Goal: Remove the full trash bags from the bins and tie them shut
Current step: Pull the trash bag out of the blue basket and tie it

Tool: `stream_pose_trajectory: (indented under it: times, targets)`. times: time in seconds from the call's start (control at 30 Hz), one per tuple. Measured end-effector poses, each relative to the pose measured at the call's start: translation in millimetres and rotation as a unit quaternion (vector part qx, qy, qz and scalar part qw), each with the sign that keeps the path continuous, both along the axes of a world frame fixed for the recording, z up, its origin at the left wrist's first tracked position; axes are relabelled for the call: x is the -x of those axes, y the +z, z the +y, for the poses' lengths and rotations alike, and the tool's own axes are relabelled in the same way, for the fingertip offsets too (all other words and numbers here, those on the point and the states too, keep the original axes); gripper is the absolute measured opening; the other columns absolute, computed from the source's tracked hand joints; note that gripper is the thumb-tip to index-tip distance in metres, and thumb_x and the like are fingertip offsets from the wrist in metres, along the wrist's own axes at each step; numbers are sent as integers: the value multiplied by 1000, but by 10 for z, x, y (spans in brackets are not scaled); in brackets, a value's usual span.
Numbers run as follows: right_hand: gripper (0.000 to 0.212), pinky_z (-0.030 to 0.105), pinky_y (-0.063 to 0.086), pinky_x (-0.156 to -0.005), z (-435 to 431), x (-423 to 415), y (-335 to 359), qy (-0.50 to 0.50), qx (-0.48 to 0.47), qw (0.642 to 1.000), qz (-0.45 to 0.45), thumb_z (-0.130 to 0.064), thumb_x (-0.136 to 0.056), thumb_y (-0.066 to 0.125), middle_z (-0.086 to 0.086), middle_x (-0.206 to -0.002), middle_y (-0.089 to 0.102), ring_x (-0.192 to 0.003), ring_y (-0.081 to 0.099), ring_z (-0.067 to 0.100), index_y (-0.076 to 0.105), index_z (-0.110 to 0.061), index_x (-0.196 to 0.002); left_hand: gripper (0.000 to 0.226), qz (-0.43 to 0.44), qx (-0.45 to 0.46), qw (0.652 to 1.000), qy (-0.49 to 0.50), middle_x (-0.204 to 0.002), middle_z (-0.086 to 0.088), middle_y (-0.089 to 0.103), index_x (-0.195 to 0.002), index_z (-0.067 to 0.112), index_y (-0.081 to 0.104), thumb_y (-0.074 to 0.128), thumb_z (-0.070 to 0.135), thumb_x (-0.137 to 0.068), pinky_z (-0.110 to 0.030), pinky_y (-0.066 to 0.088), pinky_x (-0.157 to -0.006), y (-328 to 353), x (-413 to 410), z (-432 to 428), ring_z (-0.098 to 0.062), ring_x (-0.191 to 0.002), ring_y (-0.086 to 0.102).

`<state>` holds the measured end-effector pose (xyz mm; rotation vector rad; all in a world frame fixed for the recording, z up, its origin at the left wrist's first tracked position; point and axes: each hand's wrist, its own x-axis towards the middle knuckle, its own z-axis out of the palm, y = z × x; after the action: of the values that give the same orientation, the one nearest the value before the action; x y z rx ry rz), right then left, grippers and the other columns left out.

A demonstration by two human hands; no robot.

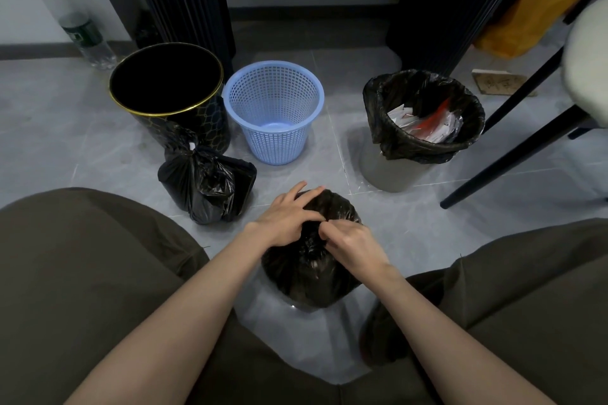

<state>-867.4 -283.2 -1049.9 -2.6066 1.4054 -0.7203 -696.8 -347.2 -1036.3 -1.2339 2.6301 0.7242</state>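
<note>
Head-worn wide view, facing down, seemingly close over left hand [285,220], right hand [354,243]

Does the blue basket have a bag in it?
No, the blue basket shows its bare mesh wall and bottom, with no bag inside.

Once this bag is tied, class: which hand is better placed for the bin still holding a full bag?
Probably the right hand. The grey bin with its open bag stands forward on that side; the left hand would have to cross the body. Both grip the bag between the knees.
</note>
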Motion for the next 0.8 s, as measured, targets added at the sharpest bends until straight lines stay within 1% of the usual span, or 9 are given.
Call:
stream_pose_trajectory:
  times: [0.1,0.17,0.27,0.33,0.4,0.5,0.6,0.7,0.8]
  targets:
    - [22,25,36,-47,23,38,-12,-45,13,999,-24,-2,-72,52,1,-59,52,-52,49,18,38,-18,-78,28,23,-48,997,50,-158,14,-1,-111,32,55,46,16,-89,-44,5,-117,6,-37,-11,-19,-146,-13]
    - [35,25,37,-49,9,44,-32,-94,-4,993,-65,0,-66,64,2,-61,55,-52,52,19,38,-19,-80,21,37,-67,994,73,-158,16,1,-105,29,57,48,20,-89,-44,6,-117,-13,-35,18,-18,-146,-12]
    - [38,26,45,-54,-8,2,-78,-167,-30,975,-146,2,-65,65,3,-67,63,-56,58,20,39,-22,-79,16,76,-83,989,92,-157,14,10,-96,29,60,51,21,-86,-44,9,-119,-80,15,77,-18,-146,-6]
    - [33,28,52,-63,-3,-52,-93,-219,-75,947,-221,5,-69,65,3,-76,68,-67,65,19,46,-20,-78,16,99,-103,984,106,-155,8,23,-95,23,65,54,21,-84,-42,11,-119,-143,45,106,-18,-146,3]
    - [31,24,53,-71,-14,-122,-84,-274,-128,904,-303,9,-72,64,-2,-79,68,-75,67,11,50,-19,-73,10,113,-140,974,136,-150,0,36,-85,25,65,55,27,-81,-39,15,-118,-187,47,147,-20,-145,13]
    - [40,13,48,-69,-59,-186,-98,-314,-203,842,-388,13,-75,60,-10,-72,60,-70,61,-2,48,-24,-69,7,112,-167,964,175,-146,1,35,-77,28,57,55,29,-83,-37,21,-115,-186,43,239,-22,-137,23]
    - [33,9,46,-64,-103,-152,-171,-327,-272,800,-423,17,-77,55,-1,-74,60,-71,61,3,54,-16,-75,22,110,-197,952,208,-140,6,37,-69,30,60,47,29,-87,-36,22,-113,-192,35,286,-19,-129,27]
    - [29,10,49,-62,-114,-139,-293,-324,-332,767,-443,20,-77,52,5,-77,65,-71,63,11,64,-5,-85,31,128,-201,934,268,-118,6,57,-59,29,59,40,33,-83,-37,34,-106,-230,22,278,-17,-114,45]
    - [27,17,54,-66,-89,-173,-380,-294,-375,747,-464,24,-77,52,11,-80,69,-66,66,5,68,9,-93,23,167,-192,914,316,-85,3,60,-77,23,55,38,25,-92,-31,42,-81,-279,12,267,-18,-88,55]
